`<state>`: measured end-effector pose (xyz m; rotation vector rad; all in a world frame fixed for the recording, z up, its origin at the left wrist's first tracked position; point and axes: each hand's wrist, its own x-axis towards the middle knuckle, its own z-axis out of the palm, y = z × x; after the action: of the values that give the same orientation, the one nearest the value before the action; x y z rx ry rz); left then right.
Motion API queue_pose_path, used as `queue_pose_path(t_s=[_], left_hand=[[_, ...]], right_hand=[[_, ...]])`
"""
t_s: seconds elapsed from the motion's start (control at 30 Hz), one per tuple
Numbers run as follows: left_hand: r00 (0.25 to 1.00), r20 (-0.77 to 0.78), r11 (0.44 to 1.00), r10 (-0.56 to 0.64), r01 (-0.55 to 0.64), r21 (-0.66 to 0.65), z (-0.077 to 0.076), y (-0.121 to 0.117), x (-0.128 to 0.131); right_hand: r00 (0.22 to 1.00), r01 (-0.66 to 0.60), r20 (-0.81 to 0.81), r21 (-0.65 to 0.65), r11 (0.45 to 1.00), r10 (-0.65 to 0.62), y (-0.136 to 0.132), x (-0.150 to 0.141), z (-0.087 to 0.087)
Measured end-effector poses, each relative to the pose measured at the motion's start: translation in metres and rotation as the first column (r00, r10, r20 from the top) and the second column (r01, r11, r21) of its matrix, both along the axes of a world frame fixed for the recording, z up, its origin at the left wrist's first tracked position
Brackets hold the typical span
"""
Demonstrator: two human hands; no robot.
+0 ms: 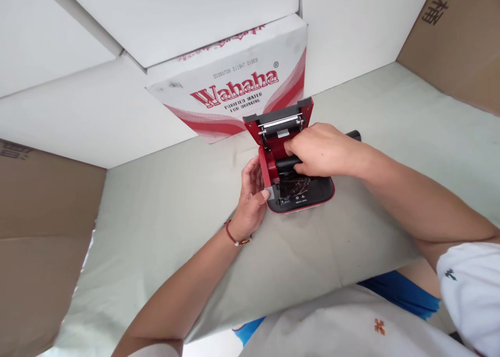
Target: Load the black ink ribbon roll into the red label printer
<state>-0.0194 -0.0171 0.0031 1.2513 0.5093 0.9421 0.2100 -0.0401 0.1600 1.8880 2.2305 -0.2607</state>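
Note:
A small red and black printer (pixel 308 195) sits on the grey table (pixel 164 216) with its lid (pixel 279 118) flipped up, showing a metal roller inside. My left hand (pixel 250 195) rests against the printer's left side, thumb on its front corner, fingers curled round it. My right hand (pixel 322 149) reaches into the open bay from the right, fingers closed over a black roll (pixel 285 164) lying in the compartment.
A white and red Wahaha water carton (pixel 234 81) stands just behind the printer. White boxes (pixel 78 44) line the back. Brown cardboard (pixel 35 232) stands at the left and another brown box (pixel 461 39) at the far right. A dark object (pixel 353 134) pokes out behind my right wrist.

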Motion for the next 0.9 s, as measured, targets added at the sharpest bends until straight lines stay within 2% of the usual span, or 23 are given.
queue_pose_path(t_s=[0.33, 0.9], left_hand=[[1.000, -0.009, 1.000, -0.019, 0.018, -0.020, 0.002, 0.000, -0.002], [1.000, 0.020, 0.999, 0.000, 0.000, -0.040, 0.003, 0.000, 0.002]], right_hand=[[0.988, 0.000, -0.155, -0.020, 1.000, -0.003, 0.004, 0.016, -0.005], [0.995, 0.027, -0.097, 0.006, 1.000, -0.026, -0.007, 0.003, -0.007]])
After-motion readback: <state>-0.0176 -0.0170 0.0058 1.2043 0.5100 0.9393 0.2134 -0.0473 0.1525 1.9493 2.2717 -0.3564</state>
